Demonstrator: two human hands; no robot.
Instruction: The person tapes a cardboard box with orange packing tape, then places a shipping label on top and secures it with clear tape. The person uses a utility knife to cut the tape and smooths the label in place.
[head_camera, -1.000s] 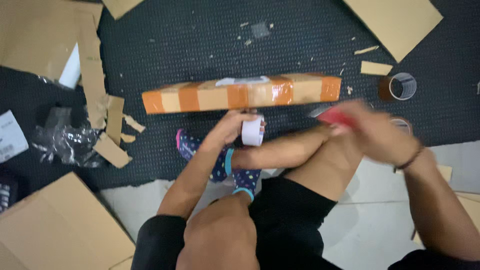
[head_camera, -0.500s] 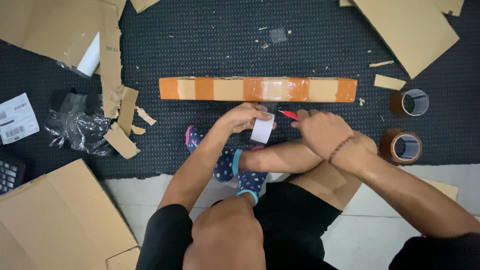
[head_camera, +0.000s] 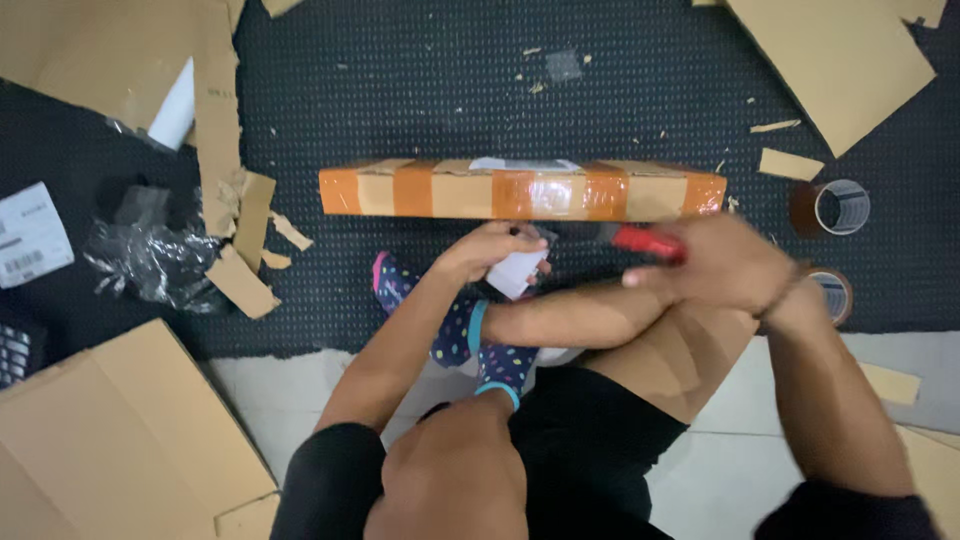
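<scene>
A long flat cardboard box (head_camera: 460, 190) banded with orange tape lies on the dark dotted mat in front of me. My left hand (head_camera: 485, 250) sits just below the box's middle and grips a small white roll or slip (head_camera: 517, 272). My right hand (head_camera: 725, 262) is to the right, below the box's right end, closed around a red-handled tool (head_camera: 645, 241) that points left toward the box. The tool's tip is blurred. My legs and a spotted sock (head_camera: 455, 325) lie under both arms.
Two tape rolls lie at the right, one upper (head_camera: 832, 208) and one lower (head_camera: 830, 293). Cardboard sheets sit at the top right (head_camera: 850, 60), lower left (head_camera: 110, 430) and top left, with torn scraps (head_camera: 245, 250). Crumpled clear plastic (head_camera: 150, 265) and a white label (head_camera: 30, 235) are at the left.
My right hand has swung right and back, carrying the red tool along the box's right half. My left hand has stayed below the box with the white piece.
</scene>
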